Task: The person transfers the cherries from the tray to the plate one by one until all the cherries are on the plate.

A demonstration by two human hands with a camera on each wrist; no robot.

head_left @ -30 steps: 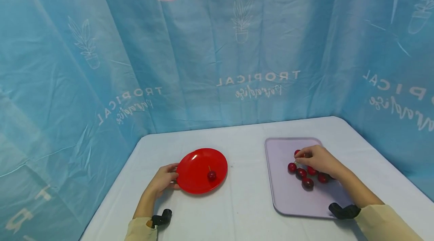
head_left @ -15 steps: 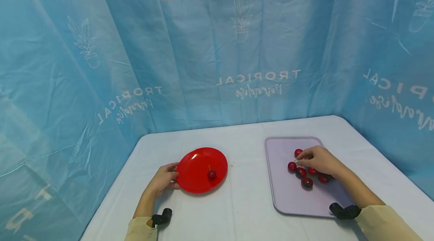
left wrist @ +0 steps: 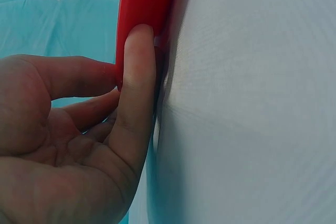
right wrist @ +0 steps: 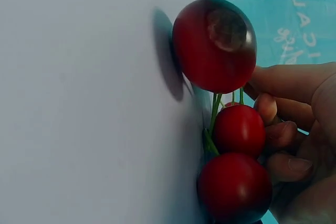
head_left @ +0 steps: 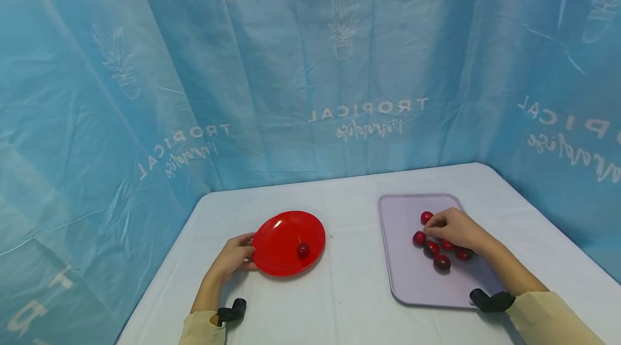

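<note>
In the head view my left hand (head_left: 235, 256) grips the left rim of a red plate (head_left: 276, 242). The left wrist view shows this plate edge (left wrist: 144, 3) between its fingers. A single cherry (head_left: 303, 249) with an upright stem rests toward the plate's right side. Over the lilac tray (head_left: 407, 280), my right hand (head_left: 458, 228) has its fingertips together among the cherry stems and seems to pinch one; the contact is hidden. Several dark red cherries (head_left: 442, 263) lie around and under it. Close in the right wrist view is a large cherry (right wrist: 215, 45), with green stems (right wrist: 215, 111) below.
A white cloth (head_left: 354, 259) covers the table between plate and tray. Blue printed curtains (head_left: 291, 75) enclose the back and sides. A black wrist mount (head_left: 491, 301) on the right arm overhangs the tray's near edge; another mount (head_left: 233, 310) is on the left wrist.
The cherries near my right fingertips have shifted slightly to the right, and the stem seen there earlier is harder to make out. My left hand and the plate have stayed in place.
</note>
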